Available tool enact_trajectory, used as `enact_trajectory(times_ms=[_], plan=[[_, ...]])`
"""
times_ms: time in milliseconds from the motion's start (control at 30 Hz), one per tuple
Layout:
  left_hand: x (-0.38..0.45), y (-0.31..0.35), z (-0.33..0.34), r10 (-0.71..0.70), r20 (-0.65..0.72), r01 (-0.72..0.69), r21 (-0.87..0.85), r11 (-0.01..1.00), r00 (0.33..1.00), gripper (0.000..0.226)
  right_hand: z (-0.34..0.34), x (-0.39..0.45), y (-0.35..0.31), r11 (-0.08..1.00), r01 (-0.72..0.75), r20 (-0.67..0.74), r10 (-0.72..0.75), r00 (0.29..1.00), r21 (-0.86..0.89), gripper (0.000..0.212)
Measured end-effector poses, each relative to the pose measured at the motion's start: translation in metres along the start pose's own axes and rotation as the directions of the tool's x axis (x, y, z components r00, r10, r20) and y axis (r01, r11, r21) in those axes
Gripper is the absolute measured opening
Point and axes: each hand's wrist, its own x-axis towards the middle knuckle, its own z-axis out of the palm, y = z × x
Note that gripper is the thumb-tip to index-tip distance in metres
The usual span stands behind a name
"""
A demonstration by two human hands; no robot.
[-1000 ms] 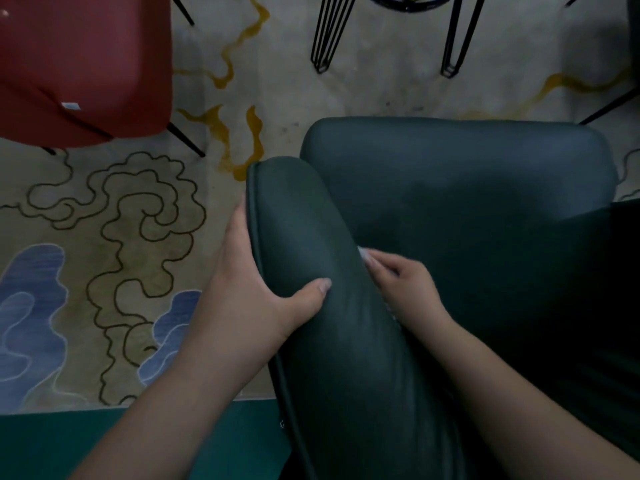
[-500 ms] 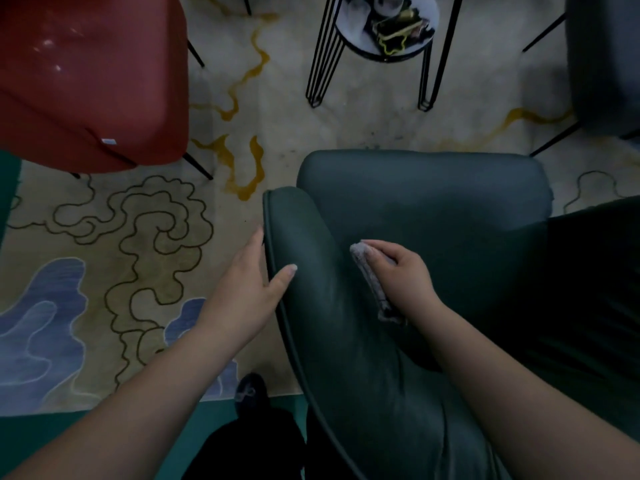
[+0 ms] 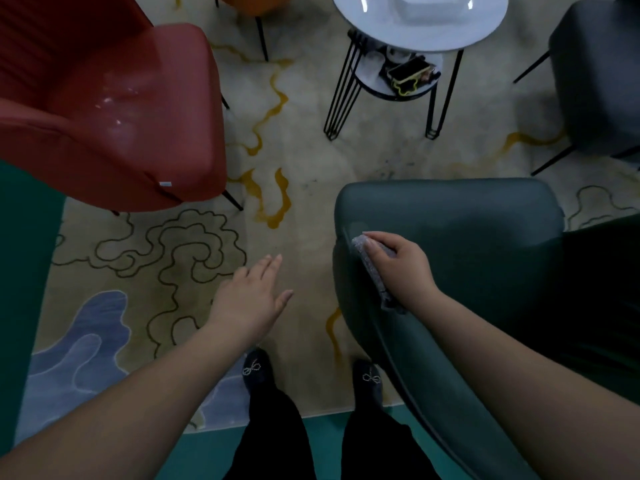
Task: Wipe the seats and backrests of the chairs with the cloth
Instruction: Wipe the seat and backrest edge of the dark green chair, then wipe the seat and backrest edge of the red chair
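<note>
- The patterned rug (image 3: pixel 301 161) covers most of the floor, with teal flooring along its near and left edges.
- The dark green chair (image 3: pixel 450 244) stands at right, its armrest running toward the near edge.
- The red chair (image 3: pixel 114 116) stands at far left, well apart from the green one.
- A dark grey chair (image 3: pixel 599 88) sits at the far right edge.
- The round white bench (image 3: pixel 420 26) stands at the far side on black wire legs, with small items on its lower shelf.
- The right hand (image 3: pixel 401 268) presses on the green chair's armrest, its fingers (image 3: pixel 375 245) grasping the grey cloth (image 3: pixel 372 271) flat against the upholstery.
- The left hand (image 3: pixel 247 303) hangs over the rug between the two chairs, fingers released and spread, touching nothing.
- Two dark shoes (image 3: pixel 258 370) stand on the rug's near edge.
</note>
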Motion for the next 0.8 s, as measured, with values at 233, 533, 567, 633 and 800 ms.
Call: enact_trajectory(times_ms=[233, 533, 567, 633, 800], plan=[[0.014, -0.098, -0.026, -0.021, -0.007, 0.021, 0.077, 0.997, 1.0, 0.072, 0.08, 0.035, -0.068, 0.998, 0.045, -0.043, -0.047, 0.998, -0.05, 0.029], [0.051, -0.168, -0.046, -0.023, 0.002, 0.023, 0.064, 0.998, 1.0, 0.072, 0.133, 0.096, -0.116, 0.992, 0.05, -0.055, -0.057, 0.997, -0.118, 0.029], [0.057, -0.17, -0.05, -0.031, 0.003, 0.031, 0.054, 0.998, 1.0, 0.071, 0.134, 0.105, -0.12, 0.99, 0.054, -0.057, -0.062, 0.996, -0.133, 0.029], [0.073, -0.172, -0.058, -0.037, 0.014, 0.037, 0.022, 0.999, 0.999, 0.07, 0.135, 0.124, -0.128, 0.985, 0.06, -0.058, -0.07, 0.996, -0.161, 0.03], [0.123, -0.17, -0.08, -0.046, -0.005, 0.046, 0.005, 0.999, 0.999, 0.069, 0.131, 0.184, -0.137, 0.981, 0.055, -0.003, -0.057, 0.998, -0.188, 0.03]])
